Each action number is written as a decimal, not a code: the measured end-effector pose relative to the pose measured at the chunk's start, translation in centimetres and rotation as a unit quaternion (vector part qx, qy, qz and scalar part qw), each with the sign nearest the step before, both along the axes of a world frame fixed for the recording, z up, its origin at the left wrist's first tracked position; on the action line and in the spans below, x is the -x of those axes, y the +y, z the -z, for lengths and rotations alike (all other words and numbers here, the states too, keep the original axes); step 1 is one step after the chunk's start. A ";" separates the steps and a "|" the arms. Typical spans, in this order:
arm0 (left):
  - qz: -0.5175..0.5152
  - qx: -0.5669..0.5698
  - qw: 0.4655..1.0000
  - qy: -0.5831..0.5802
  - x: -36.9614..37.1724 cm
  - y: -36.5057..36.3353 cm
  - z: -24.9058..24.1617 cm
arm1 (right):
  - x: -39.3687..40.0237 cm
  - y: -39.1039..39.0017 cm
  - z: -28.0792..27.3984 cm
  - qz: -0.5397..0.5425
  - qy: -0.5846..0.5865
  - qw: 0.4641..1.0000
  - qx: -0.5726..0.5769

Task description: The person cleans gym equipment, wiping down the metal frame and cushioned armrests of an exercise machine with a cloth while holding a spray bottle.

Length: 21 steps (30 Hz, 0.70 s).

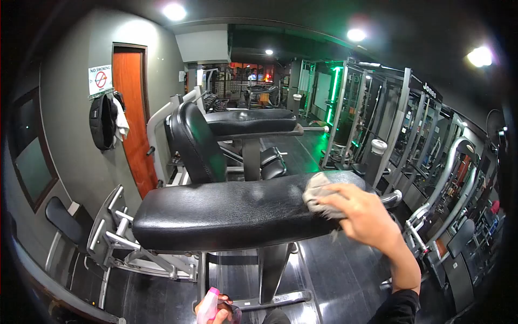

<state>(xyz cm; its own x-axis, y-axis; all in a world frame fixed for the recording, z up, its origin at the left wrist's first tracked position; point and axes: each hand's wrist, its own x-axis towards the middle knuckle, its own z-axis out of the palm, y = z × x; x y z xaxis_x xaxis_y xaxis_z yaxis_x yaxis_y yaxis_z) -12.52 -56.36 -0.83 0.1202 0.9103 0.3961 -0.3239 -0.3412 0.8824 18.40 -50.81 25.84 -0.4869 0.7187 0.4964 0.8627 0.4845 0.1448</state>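
A long black padded bench (216, 213) crosses the middle of the view, its surface shiny. My right hand (361, 213) is closed round a crumpled light cloth (318, 191), which touches the right part of the pad's top. Low in the view, below the pad, my left hand (220, 312) is wrapped round a bottle with a pink top (209, 302). The lower part of the bottle is cut off by the frame's edge.
Behind the pad stands a black backrest (197, 140) with a second long pad (251, 121). Metal frames (121, 237) are at the left, and cable machines (399, 129) at the right. A backpack (102, 123) hangs beside an orange door (132, 108).
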 end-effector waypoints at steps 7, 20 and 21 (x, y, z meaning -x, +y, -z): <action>0.072 0.109 0.991 0.014 -0.4 1.2 -0.9 | -6.2 -0.8 0.6 0.159 0.086 0.982 -0.047; 0.104 -0.039 0.992 0.052 -2.6 3.3 -0.4 | -6.8 7.9 -1.4 0.215 0.015 0.974 0.066; 0.106 -0.039 0.992 0.055 -2.8 3.2 -0.5 | -6.9 9.0 -1.8 0.258 0.007 0.957 0.130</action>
